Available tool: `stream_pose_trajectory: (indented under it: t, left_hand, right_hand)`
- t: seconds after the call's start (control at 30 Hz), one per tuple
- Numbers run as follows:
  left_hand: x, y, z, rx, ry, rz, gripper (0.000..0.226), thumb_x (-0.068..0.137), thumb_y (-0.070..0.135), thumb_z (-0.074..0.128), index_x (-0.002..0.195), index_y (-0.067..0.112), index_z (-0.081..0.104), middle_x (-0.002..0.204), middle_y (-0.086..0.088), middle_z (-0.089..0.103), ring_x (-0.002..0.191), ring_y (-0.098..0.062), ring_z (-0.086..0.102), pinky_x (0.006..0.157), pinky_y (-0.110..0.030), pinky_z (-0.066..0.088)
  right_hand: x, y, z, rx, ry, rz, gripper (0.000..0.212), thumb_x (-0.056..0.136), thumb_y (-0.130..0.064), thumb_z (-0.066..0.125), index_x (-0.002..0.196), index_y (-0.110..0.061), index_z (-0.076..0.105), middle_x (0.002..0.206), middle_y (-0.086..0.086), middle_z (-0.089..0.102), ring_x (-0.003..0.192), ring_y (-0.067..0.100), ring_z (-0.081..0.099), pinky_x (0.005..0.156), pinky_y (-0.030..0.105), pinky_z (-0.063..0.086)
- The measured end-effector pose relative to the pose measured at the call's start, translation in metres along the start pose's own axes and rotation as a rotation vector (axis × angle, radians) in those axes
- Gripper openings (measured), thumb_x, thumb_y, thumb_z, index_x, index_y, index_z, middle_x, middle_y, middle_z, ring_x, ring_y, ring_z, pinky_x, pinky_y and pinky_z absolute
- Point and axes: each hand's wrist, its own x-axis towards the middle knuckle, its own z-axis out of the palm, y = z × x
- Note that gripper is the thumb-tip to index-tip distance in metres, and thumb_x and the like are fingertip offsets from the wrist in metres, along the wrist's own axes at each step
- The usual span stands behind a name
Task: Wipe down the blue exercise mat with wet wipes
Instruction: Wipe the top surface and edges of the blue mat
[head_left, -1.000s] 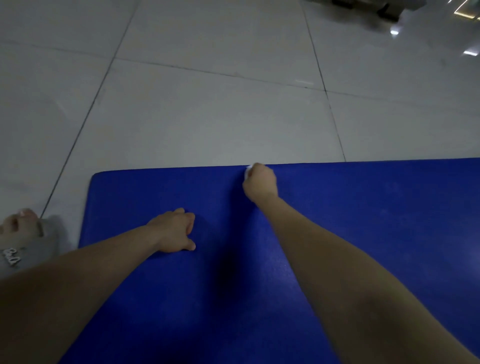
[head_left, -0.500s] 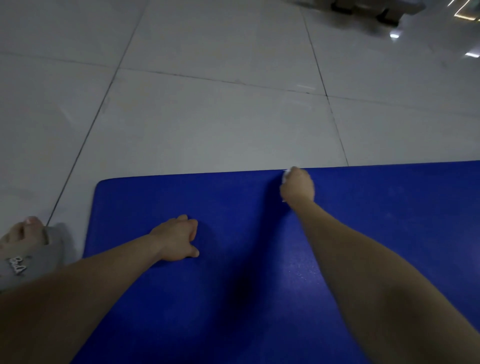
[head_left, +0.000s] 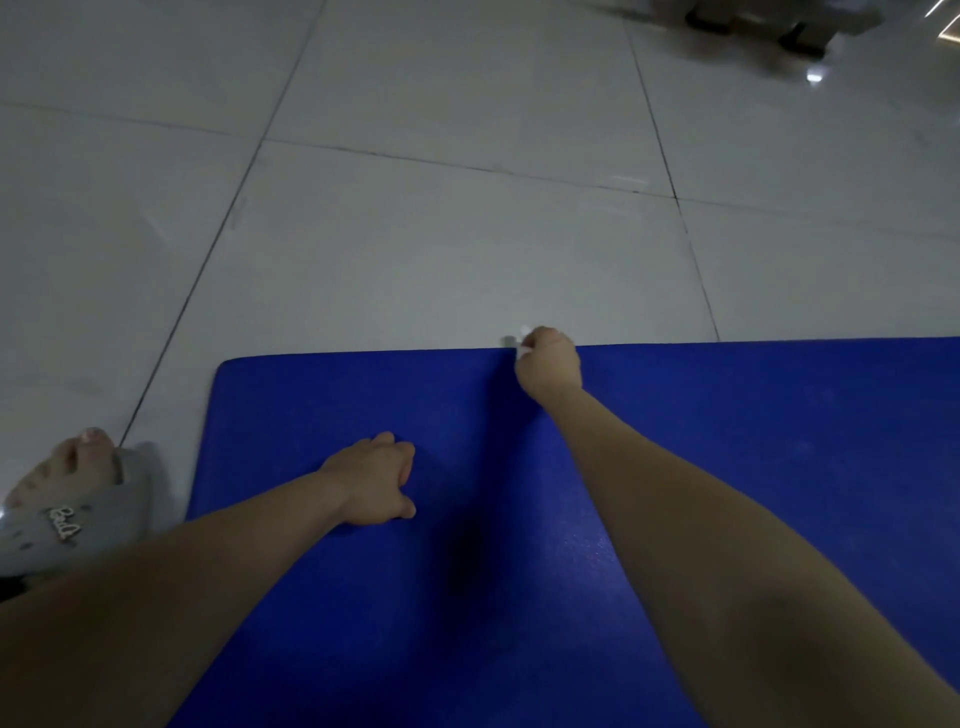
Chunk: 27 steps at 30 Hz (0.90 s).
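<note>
The blue mat (head_left: 727, 467) is lying flat on the floor (head_left: 415, 249), filling the lower part of the view & running off the right side. Only its left end, w/ rounded corners, is in sight. At the far long edge a white wipe (head_left: 521, 344) is peeking out of the right hand (head_left: 549, 366), which is clenching it in a fist & pressing it onto that edge, a bit of it poking over the floor. The left hand (head_left: 371, 480) is resting on the mat nearer the person, well apart from the right hand. Its fingers are curled under w/ nothing showing in them, so it's prob. bracing body weight & pinning the mat.

The floor is pale tile w/ dark grout lines. At the left, a foot in a grey slipper (head_left: 67, 525) is standing just beside the mat's end. A dark object (head_left: 753, 21) at top right is too blurry to name.

The wiping step is under way, w/ the far edge being worked. Whether the rest is done can't be told, as no wet sheen is showing. The next move prob. calls for dragging the wipe on w/ steady pressure in overlapping passes while the left hand is holding the mat down. The stretch off to the right will likely need the body shifting over.
</note>
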Motion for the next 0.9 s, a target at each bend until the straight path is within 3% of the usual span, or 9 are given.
stream_pose_trajectory:
  t: [0.27, 0.33, 0.4, 0.47, 0.53, 0.63, 0.7, 0.8, 0.9]
  left_hand:
    - [-0.002, 0.004, -0.005, 0.012, -0.039, -0.025, 0.034, 0.084, 0.039, 0.076, 0.087, 0.024, 0.046, 0.103, 0.003, 0.048, 0.079, -0.011, 0.046, 0.068, -0.028, 0.042]
    - [-0.001, 0.009, -0.012, 0.036, -0.080, -0.059, 0.032, 0.082, 0.038, 0.077, 0.087, 0.022, 0.049, 0.101, 0.004, 0.052, 0.078, -0.012, 0.049, 0.068, -0.029, 0.046]
    - [0.006, 0.014, -0.021, 0.046, -0.120, -0.112, 0.032, 0.082, 0.041, 0.075, 0.087, 0.017, 0.054, 0.092, 0.004, 0.058, 0.075, -0.015, 0.052, 0.066, -0.031, 0.045]
    - [0.016, 0.023, -0.035, 0.006, -0.017, -0.140, 0.030, 0.085, 0.042, 0.070, 0.085, 0.016, 0.056, 0.085, 0.001, 0.060, 0.071, -0.017, 0.053, 0.063, -0.033, 0.043]
    - [0.026, 0.034, -0.049, -0.063, 0.257, -0.113, 0.025, 0.090, 0.038, 0.064, 0.087, 0.016, 0.053, 0.087, 0.001, 0.062, 0.074, -0.018, 0.057, 0.065, -0.035, 0.046]
    - [0.048, 0.062, -0.068, -0.195, 0.553, 0.023, 0.020, 0.093, 0.035, 0.062, 0.100, 0.018, 0.054, 0.102, 0.001, 0.054, 0.087, -0.019, 0.057, 0.072, -0.035, 0.048]
    - [0.068, 0.080, -0.076, -0.163, 0.495, 0.062, 0.025, 0.092, 0.031, 0.064, 0.111, 0.014, 0.059, 0.110, 0.000, 0.053, 0.092, -0.019, 0.056, 0.079, -0.035, 0.049]
    - [0.090, 0.093, -0.076, 0.009, 0.261, 0.003, 0.005, 0.075, 0.007, 0.073, 0.074, 0.008, 0.068, 0.080, -0.003, 0.068, 0.076, -0.020, 0.064, 0.066, -0.031, 0.054]
    - [0.101, 0.086, -0.066, 0.126, 0.302, 0.019, 0.025, 0.066, -0.004, 0.071, 0.060, 0.011, 0.052, 0.070, -0.003, 0.060, 0.070, -0.022, 0.062, 0.059, -0.033, 0.052]
  right_hand:
    - [-0.041, -0.049, 0.033, 0.101, -0.247, -0.203, 0.034, 0.101, -0.012, 0.050, 0.067, -0.016, 0.050, 0.082, 0.006, 0.065, 0.075, 0.026, 0.062, 0.071, 0.040, 0.057]
    - [-0.043, -0.046, 0.020, 0.255, -0.304, -0.150, 0.030, 0.102, -0.026, 0.051, 0.074, -0.017, 0.057, 0.076, 0.002, 0.064, 0.068, 0.020, 0.060, 0.070, 0.043, 0.059]
    - [-0.047, -0.035, 0.004, 0.324, -0.269, -0.121, 0.015, 0.100, -0.020, 0.051, 0.103, -0.015, 0.065, 0.084, 0.001, 0.069, 0.074, 0.019, 0.065, 0.072, 0.041, 0.059]
    - [-0.057, -0.013, -0.010, 0.272, -0.133, -0.065, 0.027, 0.096, -0.009, 0.049, 0.118, -0.013, 0.064, 0.099, -0.002, 0.067, 0.086, 0.017, 0.063, 0.073, 0.033, 0.054]
    - [-0.068, 0.014, -0.017, 0.140, -0.061, 0.008, 0.013, 0.092, -0.009, 0.053, 0.097, -0.012, 0.065, 0.089, -0.001, 0.064, 0.079, 0.019, 0.058, 0.065, 0.028, 0.047]
    - [-0.088, 0.043, -0.014, 0.065, -0.278, 0.100, 0.022, 0.086, -0.023, 0.069, 0.075, -0.009, 0.055, 0.069, 0.004, 0.056, 0.064, 0.019, 0.052, 0.056, 0.028, 0.040]
    - [-0.103, 0.050, -0.008, 0.020, -0.344, 0.045, 0.028, 0.083, -0.033, 0.074, 0.080, -0.011, 0.057, 0.081, 0.002, 0.060, 0.069, 0.017, 0.056, 0.056, 0.027, 0.040]
    - [-0.118, 0.050, 0.000, -0.123, -0.332, -0.073, 0.031, 0.081, -0.042, 0.074, 0.095, -0.021, 0.056, 0.109, 0.000, 0.049, 0.093, 0.020, 0.053, 0.069, 0.031, 0.046]
    - [-0.117, 0.049, 0.001, -0.192, -0.351, -0.106, 0.037, 0.081, -0.047, 0.072, 0.100, -0.023, 0.051, 0.113, 0.000, 0.043, 0.100, 0.021, 0.048, 0.077, 0.036, 0.049]
